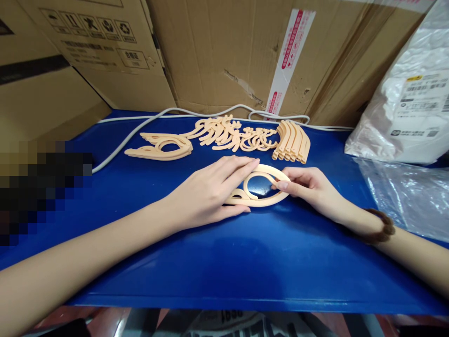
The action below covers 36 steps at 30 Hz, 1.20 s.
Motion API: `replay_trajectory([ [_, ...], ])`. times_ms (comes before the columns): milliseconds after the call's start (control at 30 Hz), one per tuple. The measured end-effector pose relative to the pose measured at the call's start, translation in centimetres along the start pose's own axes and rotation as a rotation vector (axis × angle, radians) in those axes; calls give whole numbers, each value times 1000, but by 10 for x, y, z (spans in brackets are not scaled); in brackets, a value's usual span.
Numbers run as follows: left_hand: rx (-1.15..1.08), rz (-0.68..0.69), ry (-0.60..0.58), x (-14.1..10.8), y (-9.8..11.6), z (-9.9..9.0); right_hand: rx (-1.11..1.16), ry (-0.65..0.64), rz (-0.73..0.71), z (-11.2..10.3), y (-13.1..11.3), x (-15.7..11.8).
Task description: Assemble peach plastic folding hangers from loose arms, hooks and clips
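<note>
Left forearm point(87, 255) at seven o'clock, I see the left hand point(210, 192) spread over the central cream looped piece point(263, 202), the right hand point(310, 185) pinching its three-o'clock end; uneven pressure could make it slip or crack.

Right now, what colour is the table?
Blue, showing best in the head view.

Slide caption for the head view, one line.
Left hand and right hand hold a cream folding hanger above a blue table.
</note>
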<state>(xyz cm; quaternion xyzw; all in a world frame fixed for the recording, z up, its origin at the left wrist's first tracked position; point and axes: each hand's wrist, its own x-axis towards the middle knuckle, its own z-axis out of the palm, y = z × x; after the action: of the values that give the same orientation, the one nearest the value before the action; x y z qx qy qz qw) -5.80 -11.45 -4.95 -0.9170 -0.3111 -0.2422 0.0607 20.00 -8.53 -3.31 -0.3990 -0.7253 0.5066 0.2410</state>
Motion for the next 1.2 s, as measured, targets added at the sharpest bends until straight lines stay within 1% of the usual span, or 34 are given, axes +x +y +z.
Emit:
replay_trajectory([
  [300,-25,-18,5,0,3,2,29,-35,23,-4,4,1],
  [633,-26,-22,-4,0,2,2,76,-32,22,-2,5,2],
  [867,-14,-14,-5,0,3,2,46,-36,1,-2,4,1],
  [1200,-64,-9,-33,0,2,3,40,-23,1,-1,2,2],
])
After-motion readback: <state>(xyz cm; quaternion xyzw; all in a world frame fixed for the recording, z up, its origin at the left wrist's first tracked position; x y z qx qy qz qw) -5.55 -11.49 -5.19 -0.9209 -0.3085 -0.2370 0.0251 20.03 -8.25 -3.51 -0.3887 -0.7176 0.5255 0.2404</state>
